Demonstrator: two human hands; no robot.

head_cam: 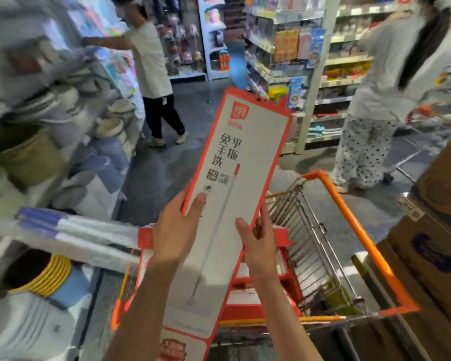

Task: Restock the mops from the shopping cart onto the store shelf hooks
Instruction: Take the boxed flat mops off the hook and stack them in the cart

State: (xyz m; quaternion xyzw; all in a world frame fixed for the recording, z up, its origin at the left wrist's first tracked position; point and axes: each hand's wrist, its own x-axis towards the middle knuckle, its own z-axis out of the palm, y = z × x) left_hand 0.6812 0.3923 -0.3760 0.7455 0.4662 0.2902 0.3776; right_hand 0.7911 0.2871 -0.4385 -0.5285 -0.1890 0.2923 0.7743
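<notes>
Shop aisle, grey glossy floor (167,165), slightly blurred all over. Landmark: the orange-rimmed wire cart (349,230), standing low and right of centre.

Above the cart's near-left corner, a long flat mop box (235,178), grey with a red border, Chinese print and a picture of a mop, held tilted with its top end leaning away and to the right. Left hand (175,230) gripping the box's left edge, thumb laid on the front face, fingers behind. Right hand (258,238) gripping the right edge the same way, thumb on the front, fingers curled round the back. More red-and-white boxes (258,287) stacked in the cart's near end, beneath the held one; count not clear.

Left of the cart, shelving (63,126) crowded with blurred round pale goods, buckets or bowls by the look, too smeared to name. Nearer, still left of the cart, blue-and-white poles in clear wrap (76,230) lying roughly level, and below them a coil of yellow rings (52,274) against blue and white goods.

Right of the cart, brown cartons (427,256) stacked high, one with a blue oval mark.

Beyond the cart, a shelf end (297,61) hung with small packets, and further shelves with yellow price strips. Far left beyond the cart, a person in a white top and black trousers (154,74) reaching to the shelving. Far right beyond it, a person in a grey top and spotted trousers (375,100) beside a second cart's orange handle (425,110).
</notes>
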